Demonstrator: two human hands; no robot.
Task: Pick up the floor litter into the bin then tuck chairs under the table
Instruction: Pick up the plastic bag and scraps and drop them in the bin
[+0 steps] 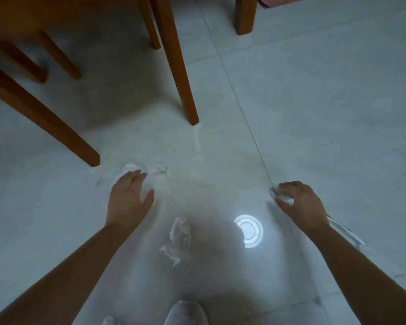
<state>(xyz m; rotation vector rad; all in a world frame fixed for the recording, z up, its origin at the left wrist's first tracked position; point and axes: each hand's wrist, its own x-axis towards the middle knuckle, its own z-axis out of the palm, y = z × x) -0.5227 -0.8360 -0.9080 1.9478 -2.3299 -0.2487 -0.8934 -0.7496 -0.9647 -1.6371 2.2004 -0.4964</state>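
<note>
Several crumpled white tissues lie on the pale tiled floor. My left hand (129,198) hovers with fingers spread just over one tissue (133,168), beside a second wad (160,170). My right hand (300,201) has its fingers curled around a small white scrap (283,196) on the floor. A larger crumpled tissue (179,235) lies between my arms. Another white piece (345,231) pokes out from under my right forearm, and one more scrap (108,321) shows at the bottom edge.
Wooden chair and table legs (181,73) stand ahead, with a slanted leg (47,120) at left and another leg (245,15) at the back. My shoe (185,313) is at the bottom. A round ceiling-light reflection (249,231) glares on the floor.
</note>
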